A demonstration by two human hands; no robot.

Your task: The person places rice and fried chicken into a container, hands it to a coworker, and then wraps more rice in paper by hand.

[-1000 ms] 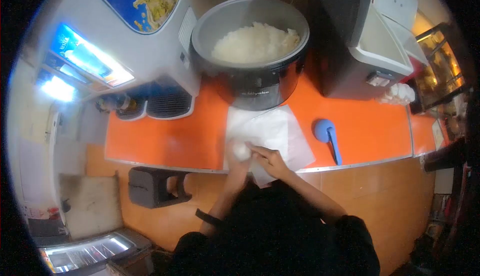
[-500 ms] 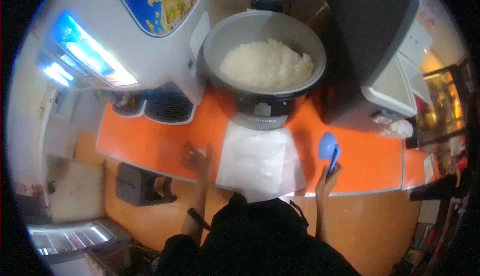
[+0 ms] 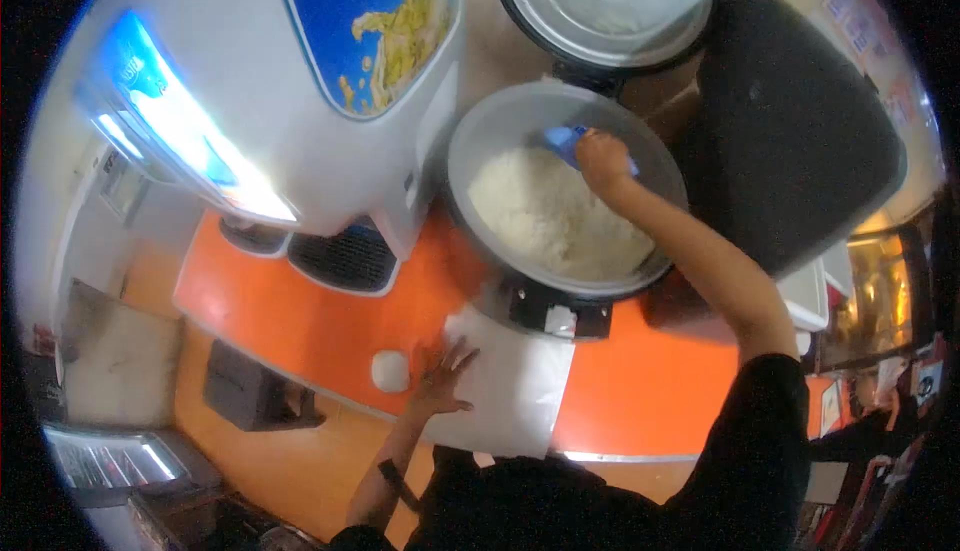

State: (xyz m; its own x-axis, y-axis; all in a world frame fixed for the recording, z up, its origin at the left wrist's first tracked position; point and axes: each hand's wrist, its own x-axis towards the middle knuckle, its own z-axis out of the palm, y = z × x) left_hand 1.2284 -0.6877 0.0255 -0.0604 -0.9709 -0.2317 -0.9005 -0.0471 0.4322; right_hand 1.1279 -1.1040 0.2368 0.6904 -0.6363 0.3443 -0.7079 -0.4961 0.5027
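My right hand (image 3: 602, 161) reaches into the open rice cooker (image 3: 480, 131) and grips a blue rice paddle (image 3: 565, 139) at the far side of the white rice (image 3: 555, 216). My left hand (image 3: 443, 376) lies flat with fingers spread on the left edge of a white paper sheet (image 3: 515, 381) on the orange counter (image 3: 310, 321). A white rice ball (image 3: 390, 370) sits on the counter just left of that hand, apart from it.
The cooker's lid (image 3: 608, 1) stands open behind the pot. A white dispenser with a blue map label (image 3: 330, 81) stands left of the cooker, a dark appliance (image 3: 800, 141) to its right. A dark box (image 3: 245, 391) sits below the counter edge.
My right hand picked up the blue paddle from the counter and carried it into the cooker. My left hand left the rice ball on the counter and moved onto the paper.
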